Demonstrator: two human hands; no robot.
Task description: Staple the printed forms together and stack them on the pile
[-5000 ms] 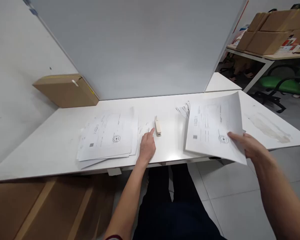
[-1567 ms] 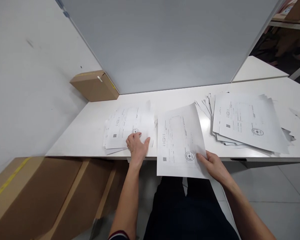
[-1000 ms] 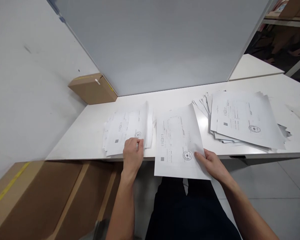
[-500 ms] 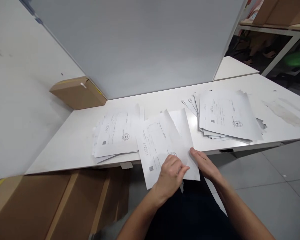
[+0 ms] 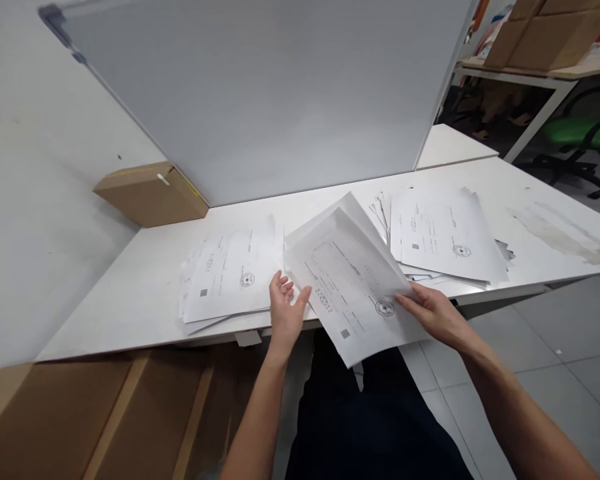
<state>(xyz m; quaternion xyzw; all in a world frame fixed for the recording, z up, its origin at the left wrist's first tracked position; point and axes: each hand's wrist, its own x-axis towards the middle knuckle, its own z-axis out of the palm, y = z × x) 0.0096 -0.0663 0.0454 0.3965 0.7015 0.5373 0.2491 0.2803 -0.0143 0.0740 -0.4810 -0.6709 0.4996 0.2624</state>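
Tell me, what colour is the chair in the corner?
Green chair, best seen in the head view, top right.

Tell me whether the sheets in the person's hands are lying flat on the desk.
No: the right hand holds the sheets tilted above the desk edge, with the left hand at their left side.

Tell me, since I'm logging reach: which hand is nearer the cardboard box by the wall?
Left. The left hand lies right of the cardboard box, nearer the desk's front; the right hand is farther right.
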